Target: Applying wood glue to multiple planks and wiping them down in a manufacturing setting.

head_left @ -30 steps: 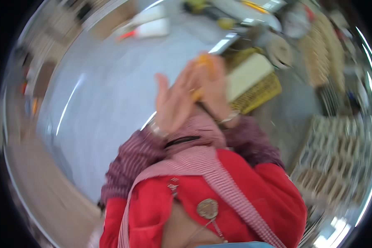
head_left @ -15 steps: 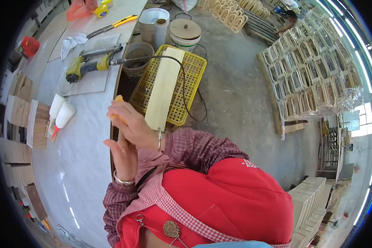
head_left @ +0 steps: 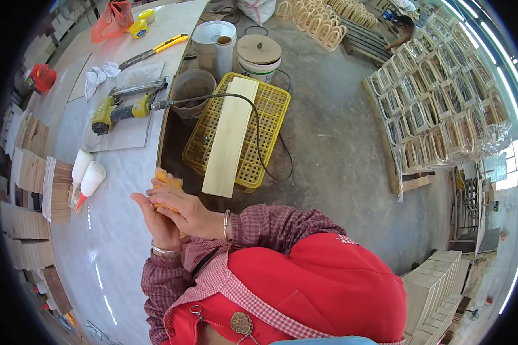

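Note:
A crumpled orange cloth is bunched under the fingers of my right hand, which is closed on it. My left hand lies against the right hand and the cloth, its thumb stretched out; its other fingers are largely covered by the right hand. Both hands are at the near edge of the pale worktable. Farther along the tabletop lies a yellow-green air nailer, joined to a dark hose.
Two white glue bottles lie near stacked wood pieces. A yellow-handled saw rests farther back. Beside the table, a pale board sits on a yellow plastic crate, near several buckets. Wrapped wooden frames stand right.
The right hand has slid down and bent its fingers over the left hand. More of the orange cloth shows. The view has shifted slightly, so the table and crate appear lower.

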Available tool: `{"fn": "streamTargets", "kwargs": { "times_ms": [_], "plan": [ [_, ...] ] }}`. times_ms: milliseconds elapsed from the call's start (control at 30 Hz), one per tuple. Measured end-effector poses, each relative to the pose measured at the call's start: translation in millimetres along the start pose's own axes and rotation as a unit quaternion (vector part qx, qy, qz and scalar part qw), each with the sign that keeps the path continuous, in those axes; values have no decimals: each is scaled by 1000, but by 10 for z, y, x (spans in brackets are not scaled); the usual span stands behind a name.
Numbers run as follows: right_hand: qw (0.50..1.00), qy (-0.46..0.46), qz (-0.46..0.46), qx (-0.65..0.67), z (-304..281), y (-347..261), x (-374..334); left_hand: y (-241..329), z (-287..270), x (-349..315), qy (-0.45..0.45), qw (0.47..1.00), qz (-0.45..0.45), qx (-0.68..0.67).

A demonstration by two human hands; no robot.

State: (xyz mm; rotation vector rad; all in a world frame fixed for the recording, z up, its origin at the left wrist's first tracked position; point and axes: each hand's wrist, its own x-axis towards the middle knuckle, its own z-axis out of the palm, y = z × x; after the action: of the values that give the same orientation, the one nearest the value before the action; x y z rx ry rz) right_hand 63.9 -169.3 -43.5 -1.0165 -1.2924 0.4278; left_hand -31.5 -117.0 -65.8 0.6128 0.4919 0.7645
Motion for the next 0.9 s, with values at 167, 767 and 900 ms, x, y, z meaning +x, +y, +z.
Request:
{"fn": "streamTargets", "kwargs": {
  "times_ms": [167, 767, 900],
  "plan": [
    [993, 48, 97, 54, -133, 173, 170, -47, 633, -153, 55, 998, -28, -33],
    [988, 44, 146, -4, -242, 274, 162, 3, 612, -290, -74, 997, -9, 0],
    [971, 96, 208, 64, -463, 287, 175, 46, 714, -273, -91, 995, 3, -42]
  ]
}}
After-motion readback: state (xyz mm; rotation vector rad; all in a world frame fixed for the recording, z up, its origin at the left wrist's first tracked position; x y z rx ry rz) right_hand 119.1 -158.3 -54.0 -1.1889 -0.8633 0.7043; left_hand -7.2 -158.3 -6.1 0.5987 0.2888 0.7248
